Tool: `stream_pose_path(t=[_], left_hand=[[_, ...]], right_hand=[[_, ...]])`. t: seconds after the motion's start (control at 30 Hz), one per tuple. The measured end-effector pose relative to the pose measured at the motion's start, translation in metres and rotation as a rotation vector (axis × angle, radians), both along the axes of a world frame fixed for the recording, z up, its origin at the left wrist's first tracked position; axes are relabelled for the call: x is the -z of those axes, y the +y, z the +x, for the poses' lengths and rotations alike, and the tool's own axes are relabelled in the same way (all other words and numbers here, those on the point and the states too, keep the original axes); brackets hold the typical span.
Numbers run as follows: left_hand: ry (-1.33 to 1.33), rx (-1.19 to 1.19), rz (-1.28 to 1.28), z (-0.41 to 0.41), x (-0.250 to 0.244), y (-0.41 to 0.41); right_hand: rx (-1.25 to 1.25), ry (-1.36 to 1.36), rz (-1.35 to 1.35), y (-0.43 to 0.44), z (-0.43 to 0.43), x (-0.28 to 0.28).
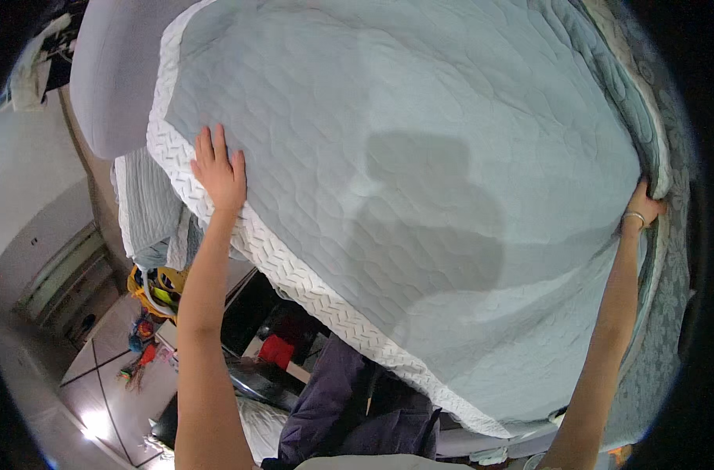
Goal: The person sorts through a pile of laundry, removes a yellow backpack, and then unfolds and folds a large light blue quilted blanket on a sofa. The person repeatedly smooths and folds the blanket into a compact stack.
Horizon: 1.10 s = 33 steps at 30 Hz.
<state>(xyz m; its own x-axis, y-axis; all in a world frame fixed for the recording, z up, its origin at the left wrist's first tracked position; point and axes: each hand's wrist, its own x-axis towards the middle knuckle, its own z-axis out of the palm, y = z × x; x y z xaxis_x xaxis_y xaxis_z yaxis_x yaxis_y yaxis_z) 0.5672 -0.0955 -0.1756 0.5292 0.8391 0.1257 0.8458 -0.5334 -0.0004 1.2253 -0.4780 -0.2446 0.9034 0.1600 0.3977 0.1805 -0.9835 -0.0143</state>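
Observation:
A pale blue-green quilted bed cover with a white textured border spreads before me. My left hand rests palm down across the border and the quilted part, fingers slightly apart, holding nothing. Far to the right, my right hand grips the cover near its bunched side edge; some of its fingers are hidden in the fabric. Creases run from that hand down across the cover. A bangle circles the right wrist. My shadow falls on the middle of the cover.
A grey-lilac padded headboard or sofa part rises at upper left. Folded grey quilted bedding sits below it, above a yellow basket. Colourful small items lie on the tiled floor. Grey patterned fabric lines the right side.

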Motion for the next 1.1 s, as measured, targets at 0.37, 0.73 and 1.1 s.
stream_pose_path(t=[0.37, 0.73, 1.1], left_hand=[[-0.082, -0.380, 0.009, -0.062, -0.004, -0.009], [-0.499, -0.809, -0.255, -0.141, 0.007, -0.011], [-0.080, -0.731, -0.320, -0.195, -0.007, 0.026]], right_hand=[[-0.668, 0.348, -0.292, -0.041, -0.161, -0.049], [-0.541, 0.967, -0.145, -0.102, -0.662, -0.135], [-0.794, 1.346, -0.042, -0.102, -0.604, -0.149]])
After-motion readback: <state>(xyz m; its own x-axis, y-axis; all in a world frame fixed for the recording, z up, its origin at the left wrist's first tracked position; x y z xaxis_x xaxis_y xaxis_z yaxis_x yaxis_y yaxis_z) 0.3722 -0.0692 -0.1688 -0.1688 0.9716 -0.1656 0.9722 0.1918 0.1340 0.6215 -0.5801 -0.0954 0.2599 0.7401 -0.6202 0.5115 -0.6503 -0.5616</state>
